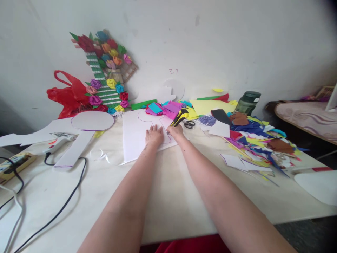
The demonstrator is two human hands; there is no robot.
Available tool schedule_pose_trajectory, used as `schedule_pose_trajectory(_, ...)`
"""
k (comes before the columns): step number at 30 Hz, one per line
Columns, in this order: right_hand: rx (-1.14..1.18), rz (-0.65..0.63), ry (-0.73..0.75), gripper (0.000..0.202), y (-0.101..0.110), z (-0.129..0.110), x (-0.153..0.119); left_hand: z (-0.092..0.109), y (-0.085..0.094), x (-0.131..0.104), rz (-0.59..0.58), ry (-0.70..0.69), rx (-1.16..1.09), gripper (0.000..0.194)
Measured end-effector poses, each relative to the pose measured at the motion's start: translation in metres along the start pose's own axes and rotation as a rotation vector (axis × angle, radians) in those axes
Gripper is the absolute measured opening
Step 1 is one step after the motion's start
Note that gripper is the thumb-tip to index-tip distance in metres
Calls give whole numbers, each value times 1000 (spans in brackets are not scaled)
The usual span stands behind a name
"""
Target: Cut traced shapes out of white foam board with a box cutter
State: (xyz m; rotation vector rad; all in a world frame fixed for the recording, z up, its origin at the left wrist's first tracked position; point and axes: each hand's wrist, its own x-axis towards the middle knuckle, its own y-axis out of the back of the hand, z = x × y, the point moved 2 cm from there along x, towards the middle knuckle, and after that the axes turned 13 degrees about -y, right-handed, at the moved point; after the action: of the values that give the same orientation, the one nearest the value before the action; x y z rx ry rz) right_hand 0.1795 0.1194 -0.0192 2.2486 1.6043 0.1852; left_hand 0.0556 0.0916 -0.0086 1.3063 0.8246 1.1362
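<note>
A white board (133,135) with a purple curved outline lies on the table. My left hand (154,136) presses flat on it, fingers spread. My right hand (175,133) grips a yellow and black utility knife (179,118), tilted, its lower end at the board by the purple line. Whether the blade touches the board cannot be made out. Just right of the knife rest black-handled scissors (190,124). Behind the board lie folded pink and blue paper pieces (172,109).
To the left are a white oval cutout (92,121), a glue gun (59,143), a power strip (16,165) and loose cables. Coloured scraps (263,140), a phone (221,116) and a green bottle (248,103) are on the right. A paper-flower decoration (105,73) leans on the wall.
</note>
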Motion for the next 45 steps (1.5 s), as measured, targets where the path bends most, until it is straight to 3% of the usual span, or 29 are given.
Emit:
schedule_pose_trajectory(6,-19,5,-5,10,0,-3,1,-1,1,5,11,-3,11,49)
schedule_pose_trajectory(11,-26,9,-8,12,3,-2,-3,6,5,-1,85,-77,75,43)
schedule_pose_trajectory(19,23,0,6,16,-1,3,3,8,10,-16,-90,-128,73,46)
schedule_pose_trajectory(30,5,7,6,16,-2,4,4,2,-1,-20,-28,-88,-21,48)
schedule_pose_trajectory(45,-19,38,38,11,-2,2,-3,2,1,-21,-19,-81,-42,48)
